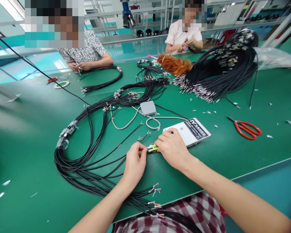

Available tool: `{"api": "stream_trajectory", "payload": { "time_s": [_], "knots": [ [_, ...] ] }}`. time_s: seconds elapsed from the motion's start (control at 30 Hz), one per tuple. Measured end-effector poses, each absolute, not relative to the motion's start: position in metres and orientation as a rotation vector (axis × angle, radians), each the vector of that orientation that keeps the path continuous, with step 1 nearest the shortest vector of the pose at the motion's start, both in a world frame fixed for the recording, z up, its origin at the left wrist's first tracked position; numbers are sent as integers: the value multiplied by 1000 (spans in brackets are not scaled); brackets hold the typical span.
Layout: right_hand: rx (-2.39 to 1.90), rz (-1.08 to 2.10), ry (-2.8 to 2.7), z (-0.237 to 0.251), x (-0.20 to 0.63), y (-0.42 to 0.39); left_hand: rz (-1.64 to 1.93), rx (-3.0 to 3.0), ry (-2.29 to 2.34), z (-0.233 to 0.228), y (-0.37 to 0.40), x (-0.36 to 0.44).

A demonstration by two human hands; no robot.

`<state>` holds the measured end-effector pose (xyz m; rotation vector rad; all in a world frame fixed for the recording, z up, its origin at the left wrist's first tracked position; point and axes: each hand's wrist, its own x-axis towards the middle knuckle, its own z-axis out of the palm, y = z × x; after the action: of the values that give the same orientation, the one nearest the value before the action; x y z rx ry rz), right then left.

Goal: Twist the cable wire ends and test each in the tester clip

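Note:
My left hand (135, 158) is closed in a pinch on the end of a black cable, which its fingers mostly cover. Close by on the right, my right hand (172, 146) is shut on a small yellow-green piece (154, 148), whose kind I cannot make out. Behind the right hand lies a white machine box (196, 131) with a black printed label. A bundle of black cables (70, 171) curves around to the left, wrapped with clear tape (67, 133). Several stripped cable ends with coloured wires (156, 191) lie near the front edge.
Red-handled scissors (248, 128) lie at the right. A grey pedal-like box (148, 108) with a grey cord sits behind my hands. A large heap of black cables (223, 71) is at the back right. Two people (94, 48) work across the green table (264, 155).

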<state>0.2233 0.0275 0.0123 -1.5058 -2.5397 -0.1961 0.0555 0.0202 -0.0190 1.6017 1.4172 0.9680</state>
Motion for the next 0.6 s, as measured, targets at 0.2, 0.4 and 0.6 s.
{"api": "stream_trajectory", "payload": {
  "time_s": [0.2, 0.4, 0.6],
  "knots": [
    [-1523, -185, -2532, 15, 219, 28, 956, 1604, 1426, -19, 18, 56],
    [-1452, -164, -2408, 24, 238, 10, 941, 1592, 1417, -18, 19, 54],
    [-1492, -228, -1868, 7, 281, -39, 946, 1562, 1411, -18, 19, 53]
  ]
}}
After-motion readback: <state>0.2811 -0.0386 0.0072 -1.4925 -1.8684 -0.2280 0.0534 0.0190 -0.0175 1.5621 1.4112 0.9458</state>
